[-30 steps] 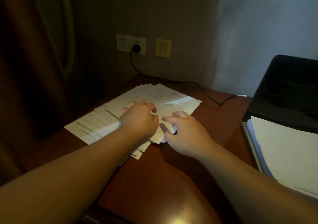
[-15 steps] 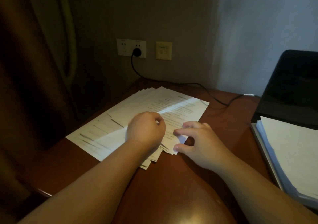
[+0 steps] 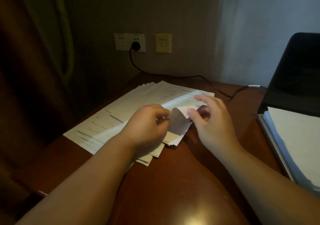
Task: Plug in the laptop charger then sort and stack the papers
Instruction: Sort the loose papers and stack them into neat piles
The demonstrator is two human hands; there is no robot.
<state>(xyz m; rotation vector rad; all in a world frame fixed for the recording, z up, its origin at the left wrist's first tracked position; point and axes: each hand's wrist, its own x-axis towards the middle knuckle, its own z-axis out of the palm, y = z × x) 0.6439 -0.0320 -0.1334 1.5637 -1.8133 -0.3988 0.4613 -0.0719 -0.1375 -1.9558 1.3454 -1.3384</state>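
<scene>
Curtain (image 3: 31,69): dark brown fabric in heavy vertical folds, left of the wall socket.

Wall socket (image 3: 129,42): white rectangular double plate, flat on the wall. Black round charger plug (image 3: 135,46) seated in its right half. Thin black charger cable (image 3: 181,77) running down and right from the socket onto the table, ending beside the laptop.

Yellow wall plate (image 3: 163,43): square, just right of the socket.

Spread papers (image 3: 110,119): thin white sheets with dark printed lines, fanned and overlapping, corners misaligned, lying flat on the table below the socket.

Left hand (image 3: 147,126): fingers curled, resting on the spread papers, pinching the lifted sheet's near edge.

Lifted sheet (image 3: 178,119): one white page, corner curled up off the spread, below and right of the socket.

Right hand (image 3: 213,121): thumb and fingers pinching the curled corner; remaining fingers loosely spread.

Table (image 3: 173,181): polished reddish-brown wood, glossy, with a light reflection at the near edge.

Laptop (image 3: 294,72): black, lid raised, far right of the socket.

Stacked papers (image 3: 294,141): squared white pile lying on the laptop's base.
</scene>
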